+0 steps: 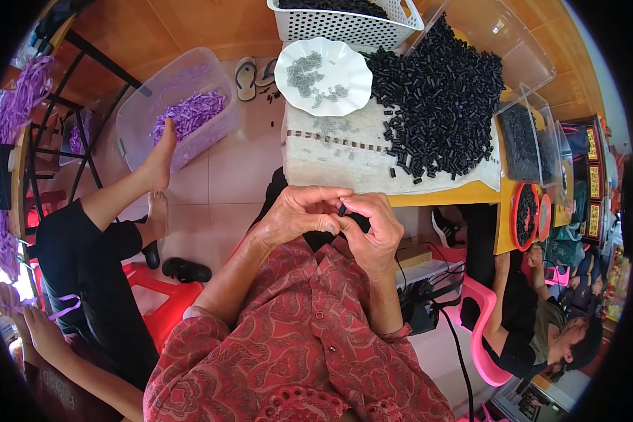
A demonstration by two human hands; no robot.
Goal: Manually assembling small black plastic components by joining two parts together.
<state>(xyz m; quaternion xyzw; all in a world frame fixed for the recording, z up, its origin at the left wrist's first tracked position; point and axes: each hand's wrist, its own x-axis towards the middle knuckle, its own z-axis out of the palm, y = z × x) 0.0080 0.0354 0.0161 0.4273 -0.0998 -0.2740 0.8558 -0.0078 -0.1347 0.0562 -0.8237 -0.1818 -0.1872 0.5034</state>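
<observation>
Both hands meet in front of my chest, just short of the table edge. My right hand (pixel 374 228) pinches a small black cylinder (pixel 342 209) between its fingertips. My left hand (pixel 304 213) is curled toward the same spot, index finger and thumb closed in near the piece; whatever it may hold is too small to make out. Beyond them, a heap of like black cylinders (pixel 446 105) covers the right of a white cloth (pixel 337 171). On the cloth's far left is a scalloped white plate (pixel 360 79) bearing small clear pieces (pixel 306 74), with more scattered below it.
At the back stands a perforated white basket (pixel 344 27) of black pieces. Clear plastic bins (pixel 531 141) and a red-rimmed tray (pixel 524 218) lie right. A co-worker (pixel 513 316) sits at right; another person, left, handles purple ribbon (pixel 63 308) near a purple-filled tub (pixel 130 116).
</observation>
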